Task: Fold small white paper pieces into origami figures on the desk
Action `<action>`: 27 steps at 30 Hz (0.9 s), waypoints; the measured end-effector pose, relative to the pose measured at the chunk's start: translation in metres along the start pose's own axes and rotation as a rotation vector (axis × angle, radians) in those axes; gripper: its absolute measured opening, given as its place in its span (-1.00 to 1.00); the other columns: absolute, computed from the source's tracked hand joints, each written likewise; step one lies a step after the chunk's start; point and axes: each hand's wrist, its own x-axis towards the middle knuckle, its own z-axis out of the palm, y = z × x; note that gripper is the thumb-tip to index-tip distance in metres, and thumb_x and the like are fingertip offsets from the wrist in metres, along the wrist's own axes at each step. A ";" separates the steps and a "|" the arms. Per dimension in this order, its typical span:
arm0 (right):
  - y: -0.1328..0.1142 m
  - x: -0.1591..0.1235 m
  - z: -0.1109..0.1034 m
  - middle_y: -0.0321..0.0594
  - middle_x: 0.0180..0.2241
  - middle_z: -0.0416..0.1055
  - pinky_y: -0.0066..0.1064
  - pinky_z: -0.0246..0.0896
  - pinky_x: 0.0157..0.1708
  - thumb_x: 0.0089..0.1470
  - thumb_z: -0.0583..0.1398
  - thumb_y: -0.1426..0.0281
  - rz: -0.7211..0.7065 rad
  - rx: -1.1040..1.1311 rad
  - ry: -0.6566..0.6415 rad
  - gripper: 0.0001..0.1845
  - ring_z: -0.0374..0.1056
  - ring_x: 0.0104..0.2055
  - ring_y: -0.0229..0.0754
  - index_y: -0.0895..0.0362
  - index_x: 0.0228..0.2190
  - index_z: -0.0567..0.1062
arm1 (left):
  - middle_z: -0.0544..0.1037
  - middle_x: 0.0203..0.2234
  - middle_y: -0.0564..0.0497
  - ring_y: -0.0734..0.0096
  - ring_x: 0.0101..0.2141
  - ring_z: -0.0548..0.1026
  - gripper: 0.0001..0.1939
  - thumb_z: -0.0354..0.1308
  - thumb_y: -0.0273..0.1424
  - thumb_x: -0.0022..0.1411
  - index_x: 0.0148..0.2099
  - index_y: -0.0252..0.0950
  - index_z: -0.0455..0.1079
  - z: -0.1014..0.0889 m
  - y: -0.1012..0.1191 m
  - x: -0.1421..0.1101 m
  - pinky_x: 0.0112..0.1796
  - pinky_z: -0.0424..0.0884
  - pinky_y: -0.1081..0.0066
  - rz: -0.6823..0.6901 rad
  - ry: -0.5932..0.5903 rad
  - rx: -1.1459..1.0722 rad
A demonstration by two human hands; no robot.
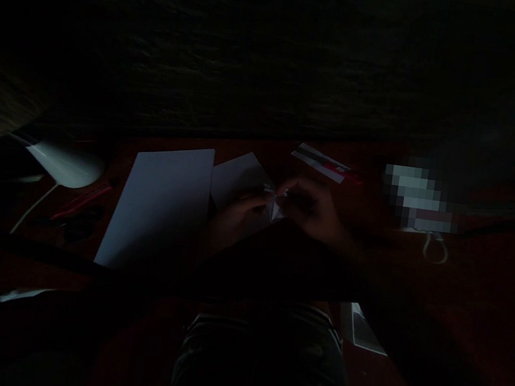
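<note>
In dim light, my left hand (238,214) and my right hand (315,208) meet over the table. Between their fingertips is a small folded piece of white paper (273,211) with a crease down its middle. Both hands are closed in a pinch on it, one from each side. Below and behind my left hand lies a sheet of white paper (236,174), partly covered by the hand. A larger stack or pad of white paper (169,194) rests to the left of it. Shadow hides parts of my fingers.
Beyond my right hand lies a red cutter-like tool (336,168) on a pale strip (307,153). A white lamp-like object (69,165) with a cord (26,216) stands at left, near a red slim tool (83,200). A blurred-out pale object (420,199) is at right.
</note>
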 end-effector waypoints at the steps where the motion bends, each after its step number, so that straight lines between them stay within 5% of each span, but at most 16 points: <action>1: 0.000 0.000 0.000 -0.29 -0.37 0.50 -0.40 0.28 -0.36 0.18 0.25 0.45 0.000 -0.013 -0.001 -0.94 0.40 -0.36 -0.25 0.09 -0.26 0.51 | 0.54 -0.44 0.07 0.41 -0.36 0.46 -0.90 0.41 -0.39 0.15 -0.37 -0.28 0.56 0.000 -0.001 0.001 -0.24 0.32 0.35 -0.002 -0.003 -0.004; 27: -0.005 0.005 -0.012 -0.15 -0.17 0.55 -0.21 0.44 -0.15 0.25 0.24 0.44 -0.268 -0.329 -0.039 -0.93 0.49 -0.11 -0.08 0.04 -0.26 0.55 | 0.63 -0.32 0.04 0.31 -0.21 0.56 -0.92 0.36 -0.39 0.20 -0.36 -0.23 0.57 -0.012 -0.009 0.007 -0.13 0.44 0.32 0.022 0.005 -0.042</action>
